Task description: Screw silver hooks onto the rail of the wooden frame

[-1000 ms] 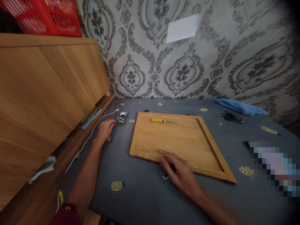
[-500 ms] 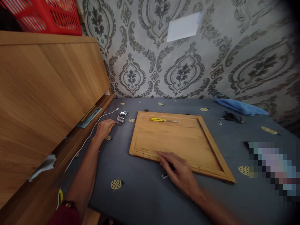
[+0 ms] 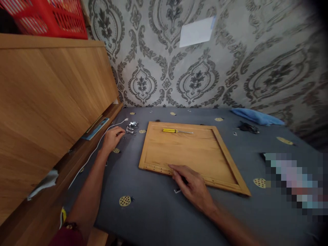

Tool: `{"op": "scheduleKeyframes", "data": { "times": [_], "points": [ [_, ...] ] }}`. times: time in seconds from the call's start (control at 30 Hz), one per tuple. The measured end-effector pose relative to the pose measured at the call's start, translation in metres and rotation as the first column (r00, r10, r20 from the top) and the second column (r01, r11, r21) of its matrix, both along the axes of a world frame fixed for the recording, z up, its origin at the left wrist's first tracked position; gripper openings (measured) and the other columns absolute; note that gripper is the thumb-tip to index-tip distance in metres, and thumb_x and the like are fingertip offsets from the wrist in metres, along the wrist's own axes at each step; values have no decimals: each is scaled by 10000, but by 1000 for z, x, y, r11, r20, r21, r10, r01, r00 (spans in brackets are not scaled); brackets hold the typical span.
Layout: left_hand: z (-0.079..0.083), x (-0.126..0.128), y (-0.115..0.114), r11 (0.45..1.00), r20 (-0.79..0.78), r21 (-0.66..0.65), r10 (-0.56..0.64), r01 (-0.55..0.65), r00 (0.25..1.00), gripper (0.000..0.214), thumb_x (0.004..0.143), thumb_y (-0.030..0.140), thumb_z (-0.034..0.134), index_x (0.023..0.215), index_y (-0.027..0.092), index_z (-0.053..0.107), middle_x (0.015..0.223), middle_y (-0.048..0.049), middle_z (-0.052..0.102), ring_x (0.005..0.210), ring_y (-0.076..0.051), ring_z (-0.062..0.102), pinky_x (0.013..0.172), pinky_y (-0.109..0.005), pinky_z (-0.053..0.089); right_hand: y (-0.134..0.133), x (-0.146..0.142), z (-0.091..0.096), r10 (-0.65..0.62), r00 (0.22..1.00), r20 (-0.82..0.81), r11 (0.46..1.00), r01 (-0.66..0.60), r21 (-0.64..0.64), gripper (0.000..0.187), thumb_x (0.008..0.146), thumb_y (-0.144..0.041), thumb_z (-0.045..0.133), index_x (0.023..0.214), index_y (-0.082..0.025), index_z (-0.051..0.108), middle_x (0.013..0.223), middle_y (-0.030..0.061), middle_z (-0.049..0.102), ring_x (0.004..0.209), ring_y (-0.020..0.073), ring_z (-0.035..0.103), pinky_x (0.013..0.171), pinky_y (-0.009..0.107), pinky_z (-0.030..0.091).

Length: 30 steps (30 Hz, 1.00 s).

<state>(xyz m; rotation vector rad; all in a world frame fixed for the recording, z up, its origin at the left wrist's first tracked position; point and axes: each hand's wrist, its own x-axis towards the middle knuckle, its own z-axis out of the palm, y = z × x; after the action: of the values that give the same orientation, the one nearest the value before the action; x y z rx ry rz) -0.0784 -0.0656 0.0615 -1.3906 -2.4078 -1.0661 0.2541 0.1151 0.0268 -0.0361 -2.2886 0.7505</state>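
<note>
The left hand (image 3: 111, 138), loosely curled on the grey sheet (image 3: 153, 212), nearly touches the shiny metal bits (image 3: 131, 128) at its 2 o'clock, while the right hand (image 3: 192, 182), fingers flat together, likely steadies the wooden board (image 3: 189, 150) at its 6 o'clock edge, with the yellow screwdriver (image 3: 176, 131) at 12.

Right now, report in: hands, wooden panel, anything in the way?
Left hand at metal fittings, grip unclear. Right hand open on wooden panel edge. Screwdriver on panel.

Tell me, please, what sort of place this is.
Probably a room at home, perhaps a bedroom: patterned wallpaper, a pineapple-print sheet as the work surface, and a wooden cabinet beside it.
</note>
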Motion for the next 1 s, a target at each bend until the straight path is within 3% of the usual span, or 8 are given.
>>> {"op": "scheduleKeyframes", "data": {
  "times": [0.13,0.27,0.5,0.6,0.8,1.0],
  "points": [
    [-3,16,18,991,184,77,-124,111,975,194,888,364,573,898,192,663,852,-35,685,777,-193,663,635,-277,537,0,0,-3,-5,1000,-2,1000,5,0,247,973,-159,502,1130,-169,693,835,58,755,734,165,725,699,283,608],
    [-11,33,36,969,336,130,-242,209,910,242,887,423,565,901,183,593,803,-28,654,739,-175,672,560,-236,527,-1,0,-4,-14,1000,11,1000,14,-12,257,977,-168,498,1141,-173,696,871,69,764,770,171,729,730,310,614],
    [-14,56,48,929,484,54,-346,367,804,266,882,411,577,926,161,652,670,-16,634,563,-136,592,452,-202,426,-2,0,-3,-7,999,38,999,9,-52,275,973,-177,499,1147,-177,713,899,75,772,816,175,731,785,327,610],
    [-15,65,53,913,480,8,-362,409,799,237,876,378,588,896,160,680,698,-19,653,587,-137,589,493,-217,436,-3,0,-2,-3,999,43,998,6,-65,287,973,-180,493,1146,-196,721,925,75,776,839,178,729,797,335,605],
    [-16,77,59,905,351,-60,-375,420,858,145,863,270,616,874,186,734,859,-32,661,834,-185,614,770,-304,497,-5,-2,-2,-6,999,48,996,10,-90,263,968,-196,504,1110,-174,725,911,80,771,825,179,715,781,336,591],
    [-13,75,57,915,253,-108,-354,389,901,216,910,259,561,1022,205,738,922,-36,631,868,-197,588,789,-311,484,-6,-6,1,-40,993,114,987,57,-148,294,971,-226,472,1116,-162,720,838,70,749,750,161,698,721,298,571]
  ]
}}
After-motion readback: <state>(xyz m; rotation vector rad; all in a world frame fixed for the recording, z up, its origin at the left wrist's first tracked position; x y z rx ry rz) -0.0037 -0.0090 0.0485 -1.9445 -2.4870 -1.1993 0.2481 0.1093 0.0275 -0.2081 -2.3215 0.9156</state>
